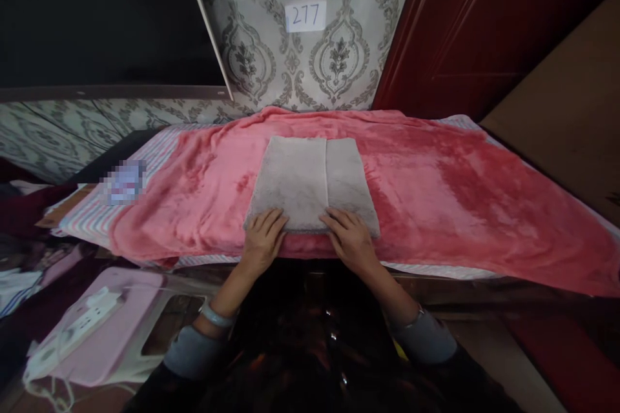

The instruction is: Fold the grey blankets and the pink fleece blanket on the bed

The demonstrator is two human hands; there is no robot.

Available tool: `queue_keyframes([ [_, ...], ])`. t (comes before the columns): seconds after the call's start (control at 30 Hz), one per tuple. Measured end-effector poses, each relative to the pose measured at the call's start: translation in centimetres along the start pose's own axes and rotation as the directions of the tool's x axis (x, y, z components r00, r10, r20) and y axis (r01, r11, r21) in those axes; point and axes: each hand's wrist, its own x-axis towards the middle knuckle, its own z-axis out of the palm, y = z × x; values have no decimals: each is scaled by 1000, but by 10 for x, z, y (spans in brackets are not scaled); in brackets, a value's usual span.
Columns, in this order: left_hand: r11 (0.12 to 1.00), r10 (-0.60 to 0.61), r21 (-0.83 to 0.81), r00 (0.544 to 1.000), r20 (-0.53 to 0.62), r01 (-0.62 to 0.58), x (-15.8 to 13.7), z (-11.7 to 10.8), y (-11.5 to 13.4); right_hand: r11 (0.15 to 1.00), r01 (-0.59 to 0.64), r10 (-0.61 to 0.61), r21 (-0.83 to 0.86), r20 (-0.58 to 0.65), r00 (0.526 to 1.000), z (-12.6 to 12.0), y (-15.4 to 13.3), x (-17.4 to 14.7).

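Observation:
A grey, folded fluffy cloth [300,174] lies flat near the front edge of a pink blanket. A fold line runs from front to back, right of its middle. My left hand [262,239] rests on the cloth's near left corner with the fingers stretched over the top. Toward the near right side, my right hand [352,239] lies on the same edge, its fingers also laid out over the fabric. Both thumbs sit by the front edge, and neither hand is wrapped round the cloth.
The pink blanket [436,206] covers a table over a striped sheet [87,213]. A dark screen [106,19] hangs at left, and a "277" card [305,15] is on the wall. A power strip [72,335] lies on a pink stool [126,310] at lower left.

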Motion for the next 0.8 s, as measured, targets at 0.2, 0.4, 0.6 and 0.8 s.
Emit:
queue_keyframes([
  [0.2,999,-22,27,999,30,21,-4,1,-15,999,15,-13,-48,33,999,-2,-2,7],
  [0.4,999,27,34,1000,-11,-26,-3,3,-15,998,48,-50,-42,-55,997,10,1,2],
  [0.6,1000,1,4,999,38,-2,-5,-9,-3,999,27,-27,-43,2,1000,8,-2,-5],
  [0.8,998,65,-14,996,63,-64,6,-1,31,995,43,-39,-89,48,998,5,0,-10],
])
